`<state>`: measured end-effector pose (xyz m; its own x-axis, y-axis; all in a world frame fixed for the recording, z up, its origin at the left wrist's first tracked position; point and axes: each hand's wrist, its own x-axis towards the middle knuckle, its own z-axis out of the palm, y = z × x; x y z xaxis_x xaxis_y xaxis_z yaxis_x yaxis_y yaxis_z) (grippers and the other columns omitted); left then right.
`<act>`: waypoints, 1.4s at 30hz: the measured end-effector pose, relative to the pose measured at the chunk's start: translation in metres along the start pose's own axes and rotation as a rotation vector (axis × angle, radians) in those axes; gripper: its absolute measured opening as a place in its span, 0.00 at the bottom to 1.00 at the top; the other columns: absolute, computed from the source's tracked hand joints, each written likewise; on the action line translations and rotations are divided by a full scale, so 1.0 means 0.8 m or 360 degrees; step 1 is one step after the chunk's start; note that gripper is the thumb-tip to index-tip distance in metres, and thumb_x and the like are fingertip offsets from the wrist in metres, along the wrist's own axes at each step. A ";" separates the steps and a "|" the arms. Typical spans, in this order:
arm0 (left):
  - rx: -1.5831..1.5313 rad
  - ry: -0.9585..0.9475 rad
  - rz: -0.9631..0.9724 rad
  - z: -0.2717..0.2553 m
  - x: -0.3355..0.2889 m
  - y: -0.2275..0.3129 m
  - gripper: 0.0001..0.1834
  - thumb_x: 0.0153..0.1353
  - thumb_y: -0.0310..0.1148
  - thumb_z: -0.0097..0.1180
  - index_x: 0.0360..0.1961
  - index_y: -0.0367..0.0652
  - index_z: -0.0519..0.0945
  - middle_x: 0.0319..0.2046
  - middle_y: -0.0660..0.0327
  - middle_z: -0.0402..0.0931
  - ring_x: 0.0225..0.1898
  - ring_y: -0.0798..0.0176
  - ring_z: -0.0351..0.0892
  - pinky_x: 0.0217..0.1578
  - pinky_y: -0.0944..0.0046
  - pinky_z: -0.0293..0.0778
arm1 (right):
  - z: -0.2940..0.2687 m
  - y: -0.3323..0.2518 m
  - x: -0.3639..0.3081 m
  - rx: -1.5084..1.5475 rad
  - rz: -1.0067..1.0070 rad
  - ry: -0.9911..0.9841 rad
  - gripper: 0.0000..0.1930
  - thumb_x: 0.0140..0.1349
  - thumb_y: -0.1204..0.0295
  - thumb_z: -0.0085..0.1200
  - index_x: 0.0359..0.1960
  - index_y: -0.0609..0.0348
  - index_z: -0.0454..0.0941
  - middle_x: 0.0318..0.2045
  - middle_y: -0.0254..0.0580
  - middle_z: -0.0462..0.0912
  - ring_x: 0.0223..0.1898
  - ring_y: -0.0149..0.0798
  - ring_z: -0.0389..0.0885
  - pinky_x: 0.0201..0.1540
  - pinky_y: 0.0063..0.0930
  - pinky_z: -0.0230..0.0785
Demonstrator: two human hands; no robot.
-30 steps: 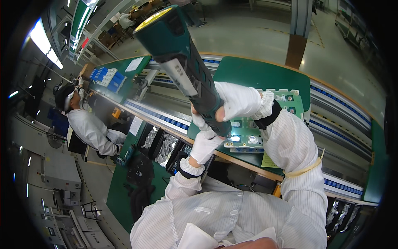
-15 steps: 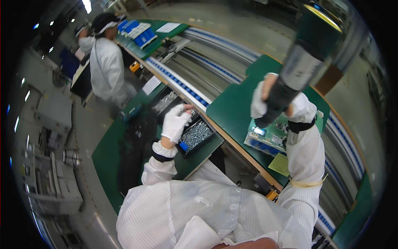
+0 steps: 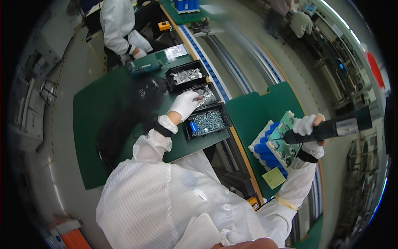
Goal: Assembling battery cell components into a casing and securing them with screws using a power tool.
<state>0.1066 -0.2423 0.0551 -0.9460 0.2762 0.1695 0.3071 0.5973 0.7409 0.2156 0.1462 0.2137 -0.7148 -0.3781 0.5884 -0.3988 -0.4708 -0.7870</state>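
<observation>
My left hand (image 3: 184, 106), in a white glove with bare fingertips, is over the middle black bin (image 3: 213, 92), which holds silvery metal pieces (image 3: 207, 96). Its thumb and fingers are pressed together; whatever sits between them is too small to make out. My right hand (image 3: 307, 127), gloved alike, is wrapped round a dark electric screwdriver (image 3: 327, 129). The tool lies nearly level, its tip pointing left over the green circuit board (image 3: 286, 128) on a module of blue cells (image 3: 262, 149) in a white frame. I cannot tell whether the tip touches a screw.
A bin of screws (image 3: 209, 122) sits nearest me, and another bin (image 3: 186, 76) of silvery parts is farther off. Beyond them lies a teal power tool (image 3: 146, 68). A black cloth-like item (image 3: 124, 120) covers part of the left bench. A yellow-green note (image 3: 273, 178) lies by the module. A co-worker (image 3: 120, 29) sits far left.
The whole view has turned and shifted. My right hand has tipped the screwdriver from steeply raised to nearly level. My left hand stays at the bins, its fingers now down at the silvery pieces.
</observation>
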 end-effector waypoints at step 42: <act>0.0777 -0.0092 -0.0588 -0.055 0.100 -0.124 0.13 0.55 0.35 0.56 0.42 0.49 0.83 0.44 0.55 0.80 0.47 0.49 0.79 0.47 0.52 0.75 | 0.094 0.074 -0.088 -0.2076 0.0810 0.0967 0.16 0.63 0.77 0.52 0.53 0.62 0.74 0.49 0.42 0.76 0.49 0.37 0.75 0.55 0.30 0.67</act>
<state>-0.0042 -0.3123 0.0238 -0.9960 0.0174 -0.0872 -0.0151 0.9334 0.3584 0.2855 0.0849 0.1393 -0.9188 0.2493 0.3061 -0.0256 0.7361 -0.6764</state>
